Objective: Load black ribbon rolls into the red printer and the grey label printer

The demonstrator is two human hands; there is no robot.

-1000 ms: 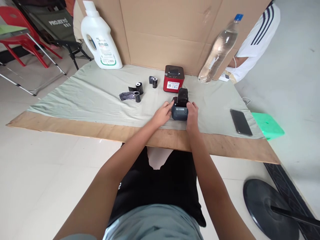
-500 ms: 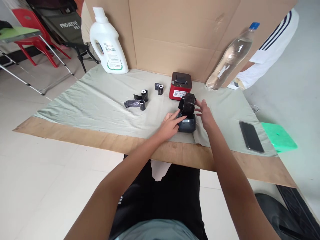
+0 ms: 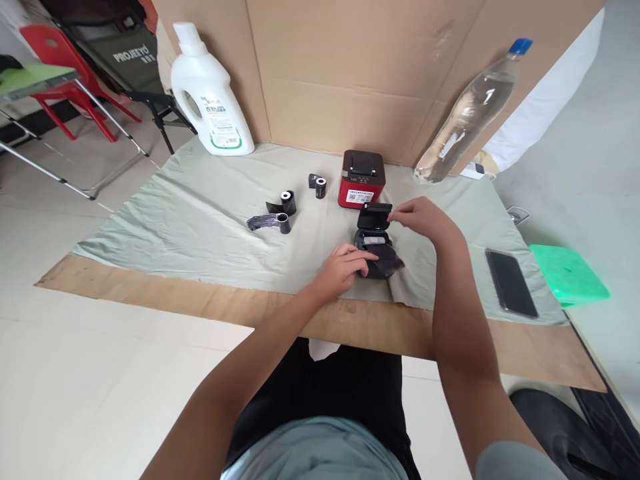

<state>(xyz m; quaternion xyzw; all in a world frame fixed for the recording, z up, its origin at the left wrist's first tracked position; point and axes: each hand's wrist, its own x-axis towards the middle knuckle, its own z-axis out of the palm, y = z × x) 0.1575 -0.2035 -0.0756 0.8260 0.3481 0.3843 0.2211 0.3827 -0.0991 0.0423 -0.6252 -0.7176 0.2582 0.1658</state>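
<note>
A small dark label printer (image 3: 373,241) sits on the grey-green cloth (image 3: 200,213) with its lid swung back, and a white roll shows inside. My right hand (image 3: 425,217) pinches the far edge of the lid. My left hand (image 3: 345,268) presses on the printer's front, fingers closed over a black strip of paper that trails out to the right. A red printer (image 3: 363,177) stands just behind. Three black rolls (image 3: 283,210) lie to the left, one of them partly unwound.
A white detergent jug (image 3: 207,97) and a clear water bottle (image 3: 470,113) lean against the cardboard wall (image 3: 340,67). A black phone (image 3: 511,282) lies at the right, near a green stool (image 3: 567,280). Red folding chairs stand far left. A white garment shows behind the cardboard.
The printer lid has swung fully open under my right hand. My left hand slid from the printer's side to its front, where a black strip now lies.
</note>
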